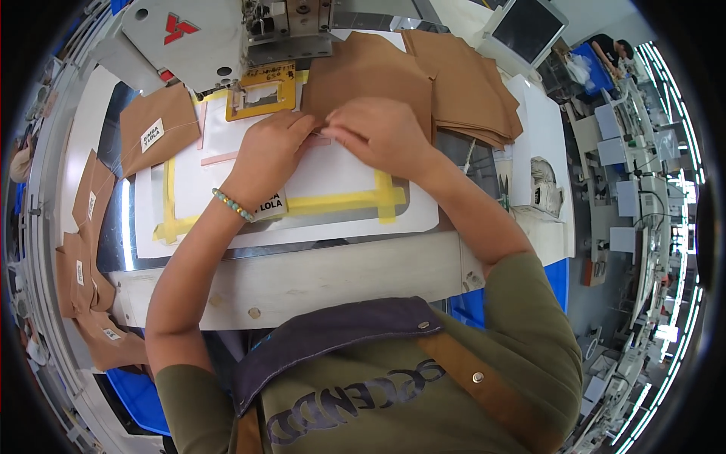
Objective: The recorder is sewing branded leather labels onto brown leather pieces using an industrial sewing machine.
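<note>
My left hand and my right hand meet over a white work sheet, fingertips pinched together. Whatever lies between the fingers is too small to make out. Just beyond them is a brown fabric panel, its near edge close to my right hand. A yellow frame template with a rectangular window lies by my left fingers, below the sewing machine head. Under my left wrist, partly hidden, sits a white printed label. Yellow tape borders the sheet.
Stacked brown panels lie at the back right. On the left, a labelled brown panel joins a string of labelled pieces hanging over the table edge. Thread snips and a screen are on the right.
</note>
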`<state>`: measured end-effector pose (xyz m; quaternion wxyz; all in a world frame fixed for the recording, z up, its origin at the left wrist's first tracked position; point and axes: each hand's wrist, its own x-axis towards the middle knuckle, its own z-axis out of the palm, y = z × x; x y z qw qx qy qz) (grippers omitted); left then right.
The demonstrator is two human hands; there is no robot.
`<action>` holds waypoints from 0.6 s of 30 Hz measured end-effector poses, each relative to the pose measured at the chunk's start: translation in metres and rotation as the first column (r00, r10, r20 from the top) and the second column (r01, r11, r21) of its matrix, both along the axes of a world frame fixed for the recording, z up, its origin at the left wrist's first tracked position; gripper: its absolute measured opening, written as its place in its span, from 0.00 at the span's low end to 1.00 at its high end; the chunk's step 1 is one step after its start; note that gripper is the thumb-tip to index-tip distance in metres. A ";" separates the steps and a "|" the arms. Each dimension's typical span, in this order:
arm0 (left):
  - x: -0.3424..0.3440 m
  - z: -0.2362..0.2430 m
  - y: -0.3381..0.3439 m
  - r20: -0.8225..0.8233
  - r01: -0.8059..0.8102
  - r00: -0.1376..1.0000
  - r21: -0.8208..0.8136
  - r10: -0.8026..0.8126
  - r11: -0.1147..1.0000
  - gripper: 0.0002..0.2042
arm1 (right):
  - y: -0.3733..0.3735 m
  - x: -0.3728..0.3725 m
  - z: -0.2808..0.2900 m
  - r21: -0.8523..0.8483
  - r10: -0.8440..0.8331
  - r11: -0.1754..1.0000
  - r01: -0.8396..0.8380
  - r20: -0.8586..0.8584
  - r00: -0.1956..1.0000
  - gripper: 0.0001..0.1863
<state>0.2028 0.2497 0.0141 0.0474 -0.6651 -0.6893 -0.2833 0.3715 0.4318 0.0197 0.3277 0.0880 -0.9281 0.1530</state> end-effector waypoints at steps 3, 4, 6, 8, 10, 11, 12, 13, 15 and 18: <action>-0.001 -0.003 -0.002 -0.034 0.019 0.999 0.062 -0.016 0.998 0.08 | 0.029 0.013 0.021 -0.092 -0.397 0.917 0.388 -0.117 0.910 0.12; 0.000 -0.005 -0.004 -0.035 0.027 0.999 0.063 -0.024 0.998 0.08 | 0.045 0.016 0.030 -0.198 -0.488 0.862 0.467 -0.072 0.870 0.12; 0.000 -0.009 -0.004 0.049 0.019 0.999 0.112 -0.025 0.993 0.06 | 0.081 0.029 0.049 -0.296 -0.572 0.788 0.541 -0.024 0.820 0.13; -0.001 -0.006 -0.003 0.109 0.008 0.994 0.084 -0.018 0.996 0.06 | 0.108 0.059 0.068 -0.154 -0.614 0.726 0.671 0.294 0.732 0.16; -0.004 -0.005 -0.004 0.168 -0.006 0.986 0.050 -0.002 0.999 0.06 | 0.111 0.078 0.071 -0.088 -0.571 0.740 0.667 0.442 0.692 0.18; -0.008 -0.004 -0.004 0.209 0.006 0.978 0.013 -0.008 1.000 0.06 | 0.110 0.082 0.070 -0.030 -0.512 0.765 0.644 0.578 0.635 0.20; -0.011 -0.003 -0.004 0.250 0.019 0.968 -0.023 -0.013 1.000 0.06 | 0.107 0.081 0.064 -0.027 -0.519 0.759 0.650 0.577 0.631 0.20; -0.013 -0.002 -0.001 0.249 0.037 0.968 -0.016 -0.032 0.999 0.06 | 0.104 0.076 0.054 -0.117 -0.509 0.723 0.681 0.576 0.640 0.20; -0.018 -0.003 -0.001 0.267 0.101 0.959 0.015 -0.101 0.995 0.06 | 0.098 0.061 0.037 -0.207 -0.507 0.674 0.710 0.569 0.647 0.20; -0.020 -0.002 -0.002 0.249 0.127 0.961 -0.019 -0.119 0.992 0.05 | 0.110 0.038 0.013 -0.661 -0.395 0.259 0.704 0.593 0.702 0.22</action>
